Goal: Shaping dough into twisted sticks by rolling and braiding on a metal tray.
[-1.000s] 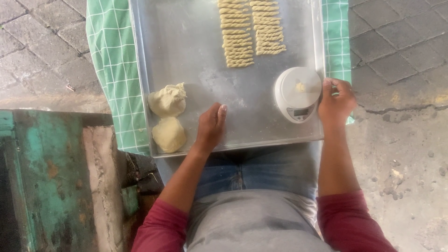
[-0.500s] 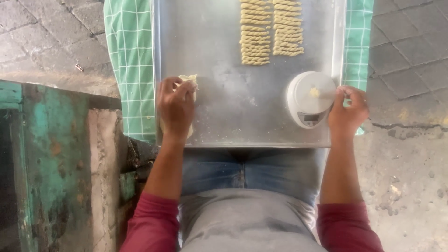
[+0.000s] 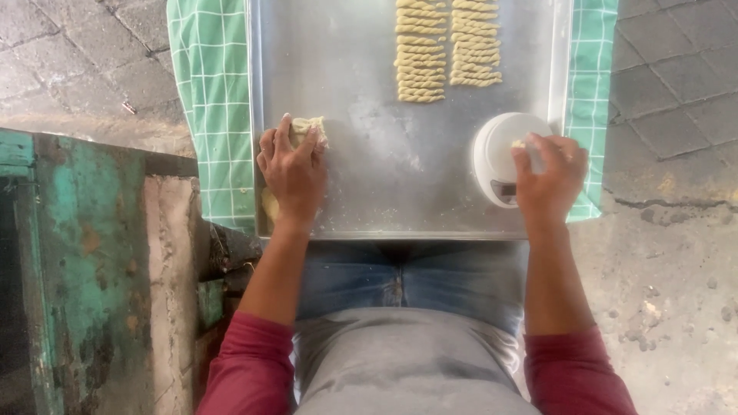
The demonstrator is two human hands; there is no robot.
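Note:
A metal tray (image 3: 384, 154) lies on a green checked cloth (image 3: 211, 92) in front of me. My left hand (image 3: 292, 173) rests on a pale dough lump (image 3: 307, 127) at the tray's left edge, fingers curled over it. A second dough lump (image 3: 269, 206) peeks out under my wrist. My right hand (image 3: 550, 180) is over a small round white scale (image 3: 500, 154) at the tray's right side, fingertips pinching a small bit of dough (image 3: 521, 143) on it. Two rows of twisted dough sticks (image 3: 446, 46) lie at the far end.
A worn teal-painted wooden structure (image 3: 77, 261) stands at my left. Grey paving stones (image 3: 669, 84) and concrete floor (image 3: 669, 292) surround the tray. My knees in jeans (image 3: 407, 280) are under the tray's near edge.
My left hand moved from the bare tray middle leftwards onto the upper dough lump. My right hand shifted from the scale's right side onto its top.

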